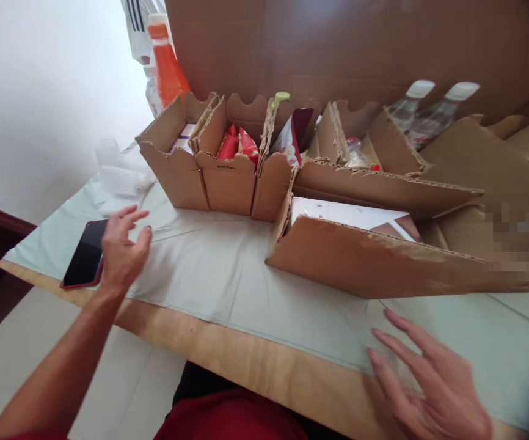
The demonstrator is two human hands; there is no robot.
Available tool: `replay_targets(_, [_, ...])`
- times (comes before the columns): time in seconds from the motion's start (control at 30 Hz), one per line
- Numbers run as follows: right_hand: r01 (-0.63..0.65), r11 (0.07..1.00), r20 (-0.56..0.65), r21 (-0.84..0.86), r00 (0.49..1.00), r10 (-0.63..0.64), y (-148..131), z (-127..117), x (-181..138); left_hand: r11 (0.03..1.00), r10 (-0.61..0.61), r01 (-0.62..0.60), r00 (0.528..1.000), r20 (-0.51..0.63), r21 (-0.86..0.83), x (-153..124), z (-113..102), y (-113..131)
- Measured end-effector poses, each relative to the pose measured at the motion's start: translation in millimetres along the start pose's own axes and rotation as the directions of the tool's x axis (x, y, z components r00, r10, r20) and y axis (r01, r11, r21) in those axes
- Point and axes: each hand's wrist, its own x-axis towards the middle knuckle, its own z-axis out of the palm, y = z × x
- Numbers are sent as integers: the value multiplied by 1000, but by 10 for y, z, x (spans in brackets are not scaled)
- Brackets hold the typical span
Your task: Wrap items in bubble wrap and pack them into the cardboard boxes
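Observation:
My left hand [124,247] is over the right edge of a black phone in a red case [85,255], fingers apart and holding nothing. At the lower right, my right hand [429,373] is spread above the cloth near the table's front edge, in front of a long cardboard box [365,263]. A white box with a brown part [347,214] lies inside that cardboard box. Behind stands a row of cardboard compartments [228,183]. They hold red packets [238,143], a white and maroon bag [293,137] and a clear wrapped item [357,153].
A pale green cloth [200,269] covers the wooden table [246,357]. An orange drink bottle [168,67] stands behind the compartments at left. Two clear bottles with white caps [445,110] lean at right. Crumpled white plastic [120,177] lies by the wall. A tall cardboard panel [338,49] rises behind.

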Motion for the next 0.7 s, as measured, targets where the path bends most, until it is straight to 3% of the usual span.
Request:
replay_targets(0.07, [37,999,57,15,998,-38,-24,191,-141,995,-29,30,1000,-3,94,379,-98,-250])
replay_targets(0.13, [-4,1000,80,8,997,3,-21,294,-217,987,-67,65,998,12,144,697,-119,-390])
replay_targets(0.3, [-165,986,118,-18,979,166,57,304,-270,979,-117,99,989,94,178,1127,16,-517])
replay_targets(0.47, [-180,983,141,-25,973,182,72,290,-279,975,-165,173,984,-66,142,1345,83,-583])
replay_targets(0.6, [-170,985,130,-9,977,170,68,303,-264,989,-140,146,965,-221,7,1338,-147,-463])
replay_targets(0.7, [-164,986,124,10,979,162,88,307,-267,967,-188,126,937,-294,-220,1126,-379,-268])
